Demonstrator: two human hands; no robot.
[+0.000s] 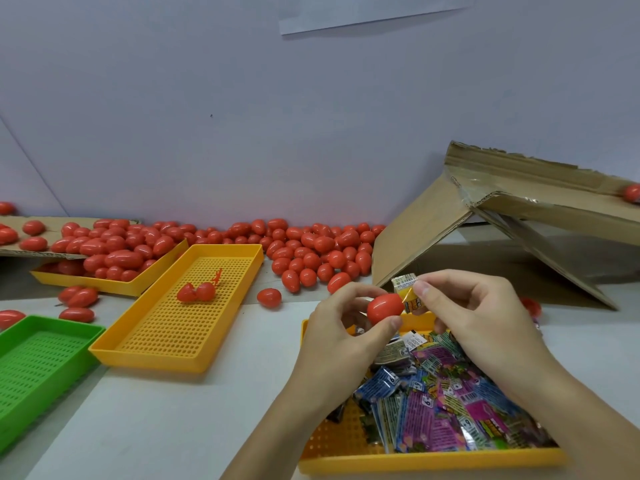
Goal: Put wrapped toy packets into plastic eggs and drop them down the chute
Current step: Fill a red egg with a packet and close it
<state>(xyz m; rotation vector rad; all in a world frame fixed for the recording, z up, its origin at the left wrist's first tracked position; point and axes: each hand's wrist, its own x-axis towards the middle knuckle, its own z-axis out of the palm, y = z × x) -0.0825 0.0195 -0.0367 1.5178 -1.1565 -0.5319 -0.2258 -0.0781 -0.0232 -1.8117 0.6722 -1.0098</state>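
Observation:
My left hand (337, 327) holds a red plastic egg (383, 307) between thumb and fingers, above the near yellow tray (429, 460). My right hand (467, 306) pinches a yellow wrapped toy packet (406, 293) right beside the egg, touching its right side. The tray below holds several colourful wrapped packets (446, 407). A cardboard chute (540, 206) slopes down to the right at the back right, with one red egg (632, 193) lying in it.
A heap of red eggs (304, 247) lies along the wall. A yellow tray (180, 306) in the middle holds an opened egg (195, 292). Another yellow tray (104, 284) full of eggs is behind it, and a green tray (38, 368) at the left.

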